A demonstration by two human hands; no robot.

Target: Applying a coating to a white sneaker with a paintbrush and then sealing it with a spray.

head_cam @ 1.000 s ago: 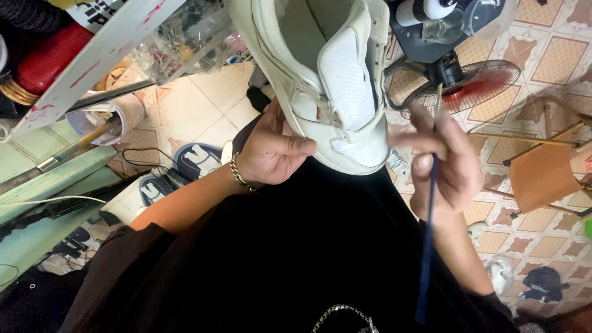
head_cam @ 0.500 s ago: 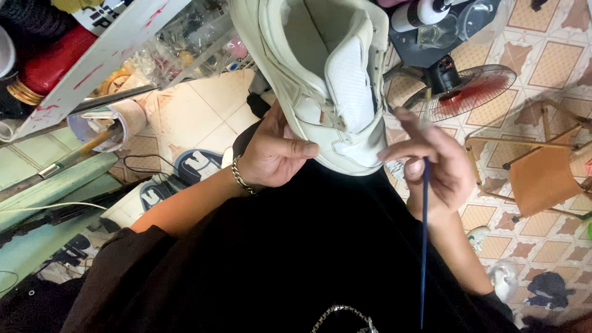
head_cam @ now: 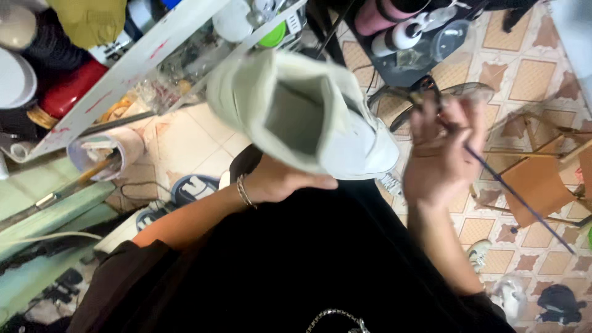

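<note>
My left hand (head_cam: 285,182) grips a white high-top sneaker (head_cam: 308,114) from underneath, holding it up in front of my chest. The shoe is turned so its collar opening faces me and its toe points right. A metal bracelet sits on that wrist. My right hand (head_cam: 439,154), blurred, is raised just right of the shoe's toe and pinches a thin dark-handled brush (head_cam: 512,191). The brush handle slants down to the right, away from the shoe. Its tip is hidden by my fingers.
A cluttered workbench (head_cam: 123,74) with jars, a red container and a roll holding tools lies at the upper left. A floor fan (head_cam: 444,92) and a wooden stool (head_cam: 536,179) stand on the patterned tile floor at the right. Black clothing fills the lower middle.
The sneaker has been rotated from showing its side to showing its collar opening. My right hand has lifted and moved away from the shoe, swinging the brush handle out to the right.
</note>
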